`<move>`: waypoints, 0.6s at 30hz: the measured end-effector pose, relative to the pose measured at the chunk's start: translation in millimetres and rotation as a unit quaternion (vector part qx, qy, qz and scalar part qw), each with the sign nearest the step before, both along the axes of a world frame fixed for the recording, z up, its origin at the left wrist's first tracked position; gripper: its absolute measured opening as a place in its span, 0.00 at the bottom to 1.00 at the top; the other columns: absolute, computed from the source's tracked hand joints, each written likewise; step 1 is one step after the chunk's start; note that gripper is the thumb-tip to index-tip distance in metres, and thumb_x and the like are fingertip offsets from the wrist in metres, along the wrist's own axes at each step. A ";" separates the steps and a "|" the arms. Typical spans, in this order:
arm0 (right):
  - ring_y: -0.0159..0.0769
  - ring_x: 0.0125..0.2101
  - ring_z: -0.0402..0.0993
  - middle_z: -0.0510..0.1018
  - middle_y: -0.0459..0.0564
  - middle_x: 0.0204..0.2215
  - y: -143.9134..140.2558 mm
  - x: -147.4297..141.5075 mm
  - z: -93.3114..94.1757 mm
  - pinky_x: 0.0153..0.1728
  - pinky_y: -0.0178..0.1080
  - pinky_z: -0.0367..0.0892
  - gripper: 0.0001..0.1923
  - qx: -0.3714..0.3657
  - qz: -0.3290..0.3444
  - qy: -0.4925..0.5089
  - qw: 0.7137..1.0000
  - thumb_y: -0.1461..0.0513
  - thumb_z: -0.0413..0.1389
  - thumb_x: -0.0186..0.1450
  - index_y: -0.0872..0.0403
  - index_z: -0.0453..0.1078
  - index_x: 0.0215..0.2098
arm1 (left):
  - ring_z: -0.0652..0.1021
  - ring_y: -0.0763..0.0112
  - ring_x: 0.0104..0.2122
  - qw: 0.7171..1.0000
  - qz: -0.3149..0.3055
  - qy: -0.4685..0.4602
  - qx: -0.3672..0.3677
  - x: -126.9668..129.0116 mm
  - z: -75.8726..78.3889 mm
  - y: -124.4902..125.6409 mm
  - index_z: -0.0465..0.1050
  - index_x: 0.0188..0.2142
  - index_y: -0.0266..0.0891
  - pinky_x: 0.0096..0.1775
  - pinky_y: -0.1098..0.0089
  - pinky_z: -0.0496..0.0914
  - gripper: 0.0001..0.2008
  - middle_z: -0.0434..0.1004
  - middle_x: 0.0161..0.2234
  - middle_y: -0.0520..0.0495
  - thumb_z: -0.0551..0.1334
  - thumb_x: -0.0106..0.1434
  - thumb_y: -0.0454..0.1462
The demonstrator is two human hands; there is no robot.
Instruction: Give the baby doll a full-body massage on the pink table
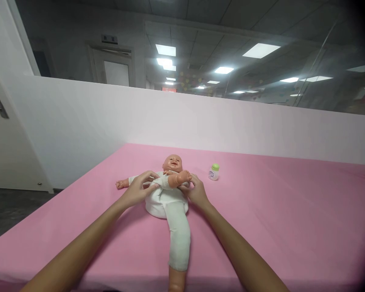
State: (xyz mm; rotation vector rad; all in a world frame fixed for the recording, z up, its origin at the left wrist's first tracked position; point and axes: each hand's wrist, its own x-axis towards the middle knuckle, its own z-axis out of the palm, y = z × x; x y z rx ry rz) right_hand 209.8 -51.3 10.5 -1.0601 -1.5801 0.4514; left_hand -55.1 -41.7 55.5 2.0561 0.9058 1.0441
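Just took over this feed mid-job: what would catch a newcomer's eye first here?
A baby doll in white clothes lies on its back mid-way across the pink sheet, one leg stretched toward the camera. The left hand and right hand touch it from either side. A small green-capped bottle stands just right of its head.

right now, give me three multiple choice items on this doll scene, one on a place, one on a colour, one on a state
1. Where does the small bottle stand?
A. right of the doll's head
B. left of the doll's head
C. on the doll's legs

2. What colour is the sheet?
A. blue
B. pink
C. green

3. How does the doll lie?
A. face down
B. sitting upright
C. on its back, face up

Answers: 1 A, the green-capped bottle stands on the sheet just right of the head. 2 B, the whole cover is pink. 3 C, the face points up, with the left hand and the right hand on the white garment at its sides.
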 end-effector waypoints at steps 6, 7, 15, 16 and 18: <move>0.42 0.41 0.74 0.80 0.50 0.40 5.9 0.5 -4.5 0.45 0.44 0.70 0.13 0.006 -0.034 0.089 0.995 0.53 0.58 0.65 0.51 0.74 0.43 | 0.76 0.60 0.48 0.992 -0.095 0.063 0.048 -2.2 12.3 -10.0 0.75 0.43 0.42 0.50 0.63 0.72 0.09 0.76 0.47 0.43 0.62 0.67 0.42; 0.41 0.41 0.74 0.80 0.50 0.40 6.1 0.8 -4.6 0.45 0.44 0.70 0.13 0.007 -0.034 0.095 0.995 0.53 0.58 0.66 0.51 0.73 0.43 | 0.76 0.60 0.48 0.991 -0.102 0.068 0.052 -2.2 13.0 -11.0 0.75 0.43 0.42 0.51 0.63 0.72 0.09 0.76 0.47 0.43 0.62 0.67 0.42; 0.46 0.44 0.73 0.80 0.49 0.39 0.1 -0.9 -0.7 0.44 0.45 0.70 0.08 0.017 0.007 -0.001 1.000 0.56 0.64 0.60 0.47 0.76 0.38 | 0.75 0.60 0.52 1.000 -0.010 0.018 0.019 0.9 2.2 -4.0 0.72 0.47 0.44 0.47 0.66 0.73 0.11 0.76 0.49 0.44 0.61 0.68 0.43; 0.46 0.44 0.74 0.80 0.49 0.39 0.9 -0.8 -1.4 0.43 0.45 0.70 0.08 0.012 0.002 0.006 1.000 0.55 0.64 0.60 0.48 0.76 0.38 | 0.75 0.60 0.52 1.000 -0.009 0.018 0.021 0.8 2.1 -3.7 0.72 0.47 0.44 0.47 0.66 0.73 0.11 0.76 0.49 0.44 0.61 0.68 0.43; 0.45 0.43 0.74 0.80 0.49 0.39 3.9 0.4 -3.6 0.43 0.45 0.70 0.10 0.005 -0.014 0.032 0.999 0.55 0.63 0.61 0.48 0.76 0.39 | 0.76 0.60 0.50 0.999 -0.016 0.027 0.031 0.0 3.8 -4.3 0.72 0.47 0.43 0.47 0.65 0.73 0.11 0.77 0.48 0.44 0.61 0.67 0.43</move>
